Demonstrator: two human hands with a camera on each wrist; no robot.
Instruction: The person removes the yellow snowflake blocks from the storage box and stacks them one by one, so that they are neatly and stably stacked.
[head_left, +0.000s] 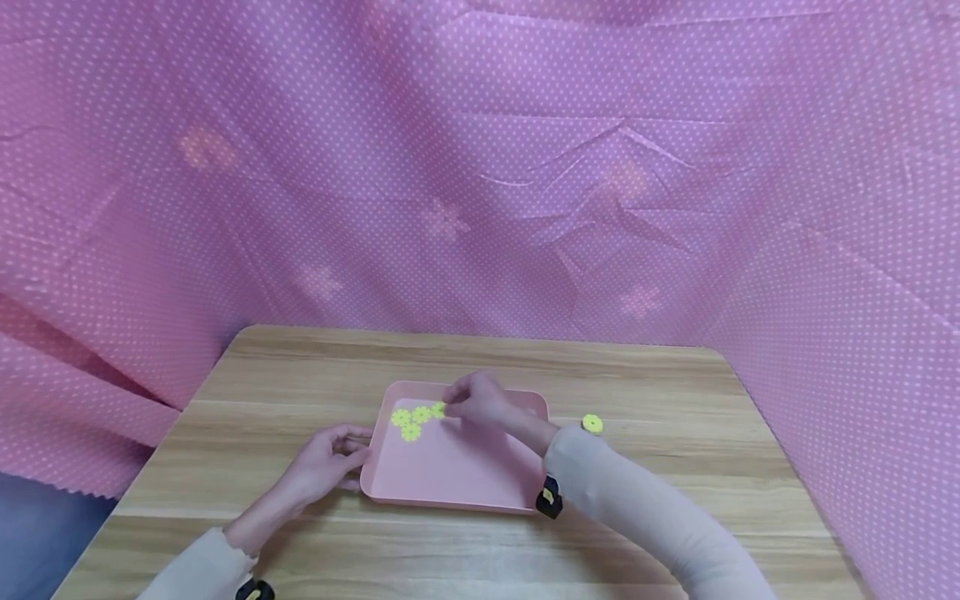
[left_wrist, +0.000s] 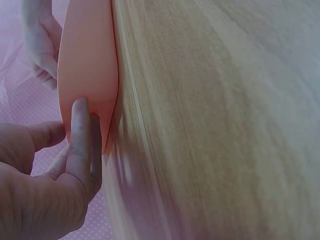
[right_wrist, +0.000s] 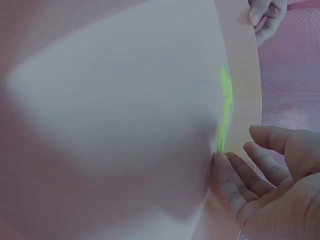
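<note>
Several yellow flower-shaped pieces (head_left: 411, 432) lie close together in the far left part of a pink tray (head_left: 465, 479). My right hand (head_left: 477, 400) reaches over the tray. Its fingertips touch the end of the yellow row (right_wrist: 224, 112), while the thumb stands apart from the fingers in the right wrist view. At the tray's left side is my left hand (head_left: 322, 462). In the left wrist view its extended fingers (left_wrist: 80, 135) rest against the outer wall, with the thumb by the rim. Part of the yellow piece nearest my right hand is hidden behind the fingers.
Right of the tray, a round yellow piece with a dark centre (head_left: 592, 424) lies on the wooden table (head_left: 375, 550). A pink-purple dotted cloth (head_left: 480, 208) hangs behind the table and along both sides.
</note>
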